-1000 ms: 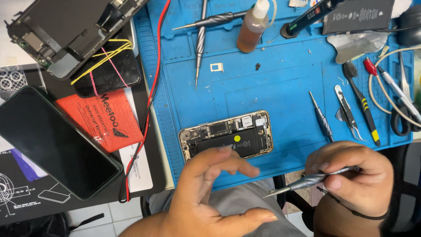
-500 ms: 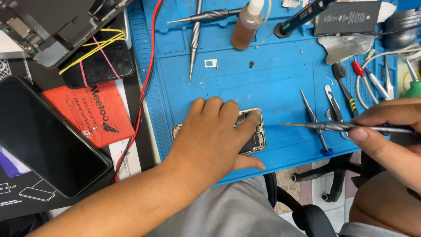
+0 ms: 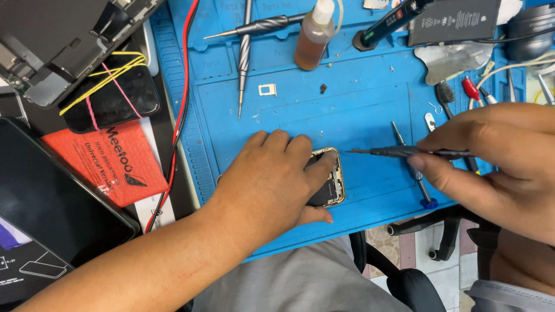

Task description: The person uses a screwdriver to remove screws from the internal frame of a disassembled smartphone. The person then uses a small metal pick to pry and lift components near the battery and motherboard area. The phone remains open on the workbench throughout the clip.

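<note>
An opened phone body with a gold rim lies on the blue work mat near its front edge. My left hand lies flat over most of it, with only the right end showing. My right hand pinches a thin dark screwdriver. The tool is held level, with its tip pointing left, a little to the right of the phone's bare end.
Two screwdrivers and a brown bottle lie at the back of the mat. A small tray piece sits mid-mat. More tools lie at the right. A red pouch, a dark phone screen and a red cable lie to the left.
My left hand came down from above the opened phone and now covers it. My right hand rose from my lap to mat level, bringing the screwdriver level and closer to the phone.
</note>
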